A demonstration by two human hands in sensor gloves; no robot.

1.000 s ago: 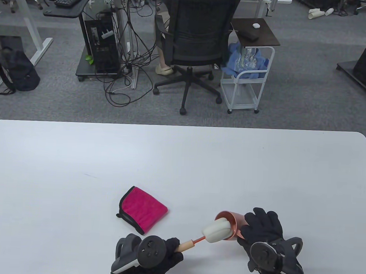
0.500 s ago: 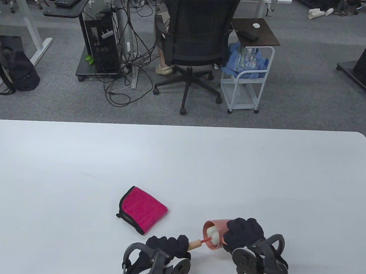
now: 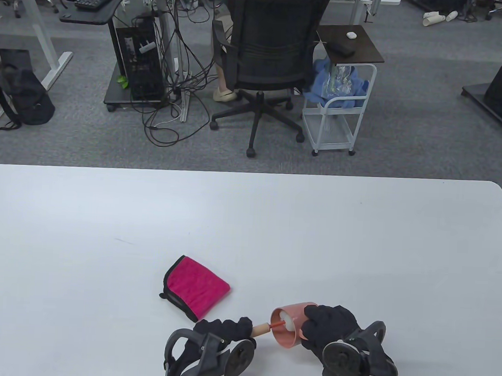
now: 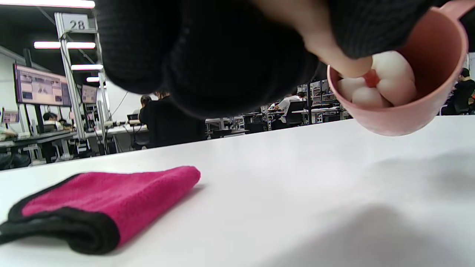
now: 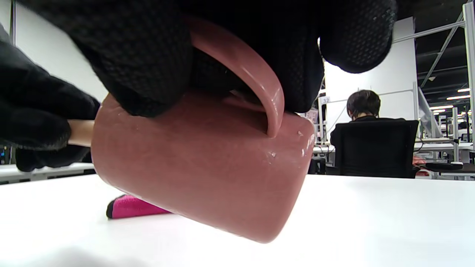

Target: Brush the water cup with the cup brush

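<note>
desk (image 3: 249, 221) is white, everything sits near its front edge. pink cloth (image 3: 196, 288) with black trim lies folded flat on the desk, left of and just behind the hands, apart from both. right hand (image 3: 329, 328) grips the cup (image 3: 287, 328) from above, fingers wrapped over the body and around the handle (image 5: 252, 74). cup is pink, tipped on its side, mouth facing left toward the other hand. right wrist view shows the cup tilted with the base end lower, close over the desk; can't tell if it touches. left hand (image 3: 226, 330) is closed around the wooden handle of the brush (image 3: 264, 328), which points right into the cup mouth. brush's thin red neck crosses the rim; the white sponge head (image 4: 378, 83) is fully inside the cup, deep toward the bottom, per left wrist view. the two hands are close together, with only a short bit of brush handle showing between them. trackers sit on the backs of both hands, toward the bottom edge of the table view.
</note>
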